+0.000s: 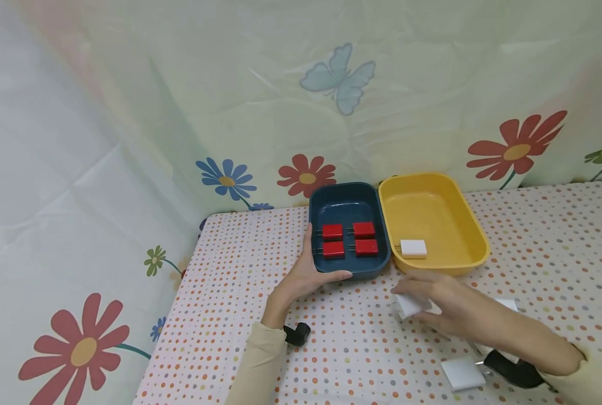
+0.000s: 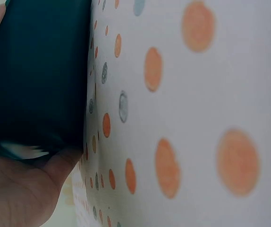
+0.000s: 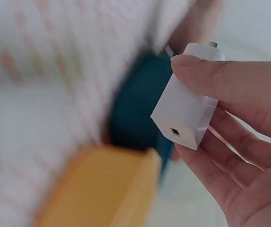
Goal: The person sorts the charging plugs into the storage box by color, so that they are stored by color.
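Observation:
My left hand (image 1: 301,273) holds the near left corner of a dark blue tray (image 1: 362,275), fingers along its left side and thumb along its front. In the left wrist view that thumb presses the wall of the tray (image 2: 36,80). Several red plug chargers (image 1: 333,250) lie in the tray in two rows, prongs to the left. My right hand (image 1: 448,304) pinches a white plug charger (image 3: 185,104) between thumb and fingers, just in front of a yellow tray (image 1: 475,261). One white charger (image 1: 413,248) lies in the yellow tray's near left corner.
Another white charger (image 1: 463,374) lies on the dotted tablecloth (image 1: 362,360) near my right wrist. A further white piece (image 1: 507,304) shows partly behind my right forearm. Both trays stand side by side against a flowered backdrop (image 1: 260,84).

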The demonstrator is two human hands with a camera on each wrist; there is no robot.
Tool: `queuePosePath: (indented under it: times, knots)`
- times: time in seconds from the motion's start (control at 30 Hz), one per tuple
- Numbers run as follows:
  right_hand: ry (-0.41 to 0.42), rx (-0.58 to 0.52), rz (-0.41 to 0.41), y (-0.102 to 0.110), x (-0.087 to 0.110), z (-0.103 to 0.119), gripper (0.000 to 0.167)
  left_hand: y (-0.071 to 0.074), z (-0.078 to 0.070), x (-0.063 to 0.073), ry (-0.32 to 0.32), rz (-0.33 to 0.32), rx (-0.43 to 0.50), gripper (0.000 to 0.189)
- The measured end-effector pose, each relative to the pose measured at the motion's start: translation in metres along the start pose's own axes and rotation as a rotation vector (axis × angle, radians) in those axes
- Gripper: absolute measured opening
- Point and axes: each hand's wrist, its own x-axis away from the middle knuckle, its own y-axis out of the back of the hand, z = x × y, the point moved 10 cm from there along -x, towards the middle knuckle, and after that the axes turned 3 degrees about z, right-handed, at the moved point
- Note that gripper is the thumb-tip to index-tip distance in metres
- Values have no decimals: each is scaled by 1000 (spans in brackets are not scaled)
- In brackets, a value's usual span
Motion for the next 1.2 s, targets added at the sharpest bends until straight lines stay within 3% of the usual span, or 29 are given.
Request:
queuePosePath:
  times: [0.23,0.4,0.63,0.8,1.2]
  knots:
    - [67,92,-197,76,-16,-14,53,1,2,0,10,-2,-4,132]
    - [5,114,-186,94,-43,-42,45,4,4,1,15,-15,-13,133]
    - [-121,48,-99,90,-81,-91,40,1,1,-2,-16,2,-3,134]
    - [-153,53,-37,80,-100,-116,37,1,3,-2,-7,0,-2,136]
    - [-235,-14,98,51,-112,-153,30,1,2,0,-10,3,-3,133]
